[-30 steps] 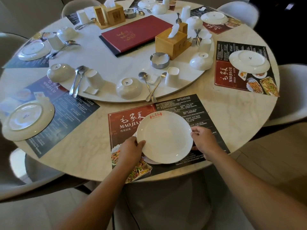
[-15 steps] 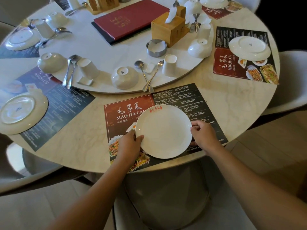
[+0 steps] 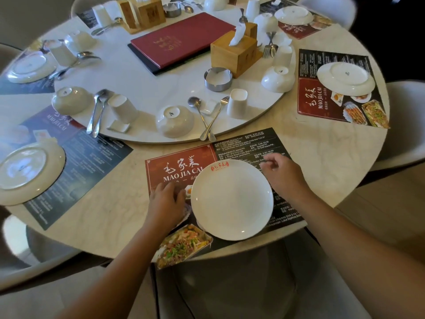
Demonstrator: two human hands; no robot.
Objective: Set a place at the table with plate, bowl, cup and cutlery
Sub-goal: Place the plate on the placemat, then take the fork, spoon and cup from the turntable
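Observation:
A white plate with a red logo lies right side up on the red and black placemat at the table's near edge. My left hand hovers just left of the plate, fingers loose, holding nothing. My right hand is lifted off the plate's right rim, fingers apart and empty. Beyond the placemat, on the white turntable, stand an upturned bowl, a spoon crossed with a fork, and an upturned cup.
A wooden tissue box, a steel ashtray and a red menu sit mid-turntable. Other placemats with upturned plates lie at left and right. A chair seat is below the near edge.
Both hands have let go of the plate and moved away from its rim; the right hand rose toward the far side. The plate now rests on the placemat.

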